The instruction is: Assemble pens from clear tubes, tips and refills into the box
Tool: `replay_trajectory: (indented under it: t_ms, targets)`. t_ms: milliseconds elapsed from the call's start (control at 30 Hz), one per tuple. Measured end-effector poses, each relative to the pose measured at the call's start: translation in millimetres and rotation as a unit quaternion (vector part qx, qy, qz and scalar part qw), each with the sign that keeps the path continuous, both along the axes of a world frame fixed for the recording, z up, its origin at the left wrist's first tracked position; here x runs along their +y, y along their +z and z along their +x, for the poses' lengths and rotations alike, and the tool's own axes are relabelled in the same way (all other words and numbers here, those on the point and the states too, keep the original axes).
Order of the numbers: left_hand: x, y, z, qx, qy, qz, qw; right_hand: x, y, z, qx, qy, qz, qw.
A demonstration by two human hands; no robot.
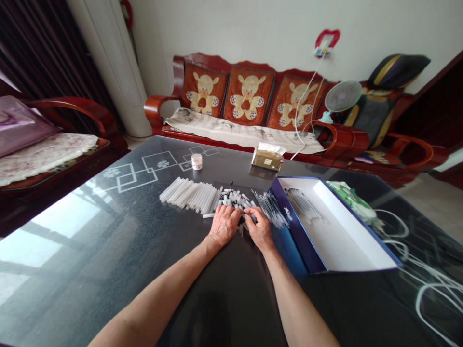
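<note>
My left hand (224,224) and my right hand (257,228) rest side by side on a dark glass table (108,241), fingers curled down into a heap of small black-and-white pen parts (237,198). What the fingers pinch is hidden. A row of translucent white tubes (190,194) lies just left of the heap. A fan of thin clear refills (269,207) lies to the right, against an open blue box (336,229) with a white inside.
A small white jar (197,161) and a tissue box (267,156) stand further back on the table. A green packet (352,200) lies behind the blue box. A red wooden sofa (253,101) with cushions and a small fan (342,99) stand beyond.
</note>
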State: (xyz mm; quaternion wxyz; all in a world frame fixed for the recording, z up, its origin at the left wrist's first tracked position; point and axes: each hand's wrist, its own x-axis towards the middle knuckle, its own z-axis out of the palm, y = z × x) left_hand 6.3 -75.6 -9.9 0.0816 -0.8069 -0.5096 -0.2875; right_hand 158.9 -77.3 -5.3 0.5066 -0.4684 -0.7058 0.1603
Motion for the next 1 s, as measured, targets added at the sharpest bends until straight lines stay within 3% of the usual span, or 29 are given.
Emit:
replay_trajectory:
  t_ms: [200, 500, 767, 1000]
  targets:
    - [0.0, -0.4, 0.2, -0.006, -0.002, 0.004, 1.000, 1.0, -2.2, -0.9, -0.036, -0.044, 0.030, 0.998]
    - [-0.6, 0.0, 0.3, -0.007, 0.001, 0.004, 1.000, 3.7, -4.7, 2.5, -0.033, -0.004, 0.054, 0.998]
    - [-0.1, -1.7, 0.2, -0.009, 0.000, 0.017, 1.000, 3.1, -3.3, 0.6, -0.035, -0.038, 0.037, 0.998]
    - [-0.2, -1.7, 0.5, -0.009, 0.002, 0.022, 1.000, 3.3, -3.5, 1.2, -0.034, -0.012, 0.045, 0.998]
